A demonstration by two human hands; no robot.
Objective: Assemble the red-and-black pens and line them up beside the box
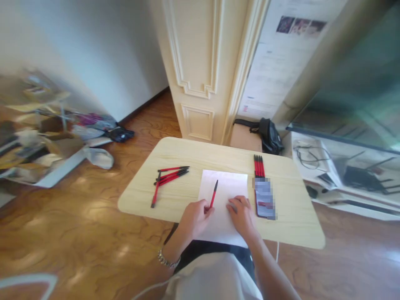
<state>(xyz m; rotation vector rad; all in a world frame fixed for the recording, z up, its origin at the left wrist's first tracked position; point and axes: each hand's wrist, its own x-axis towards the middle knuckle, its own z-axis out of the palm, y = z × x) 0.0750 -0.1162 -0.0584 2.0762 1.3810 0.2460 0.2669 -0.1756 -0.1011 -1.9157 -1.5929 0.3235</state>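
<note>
Left hand (197, 214) pinching red-and-black pen (214, 194) — over white paper (221, 218), middle of table (293, 200). Right hand (242, 212) on paper's right side — cannot tell if gripping anything. Loose pens (171, 178) left; pen row (259, 167) far right.

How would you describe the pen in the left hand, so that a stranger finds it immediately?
On the pale table, find the white paper. At its left edge, the left hand holds a red pen, black end pointing away from the person. Unlike the other pens, it is held.
</note>
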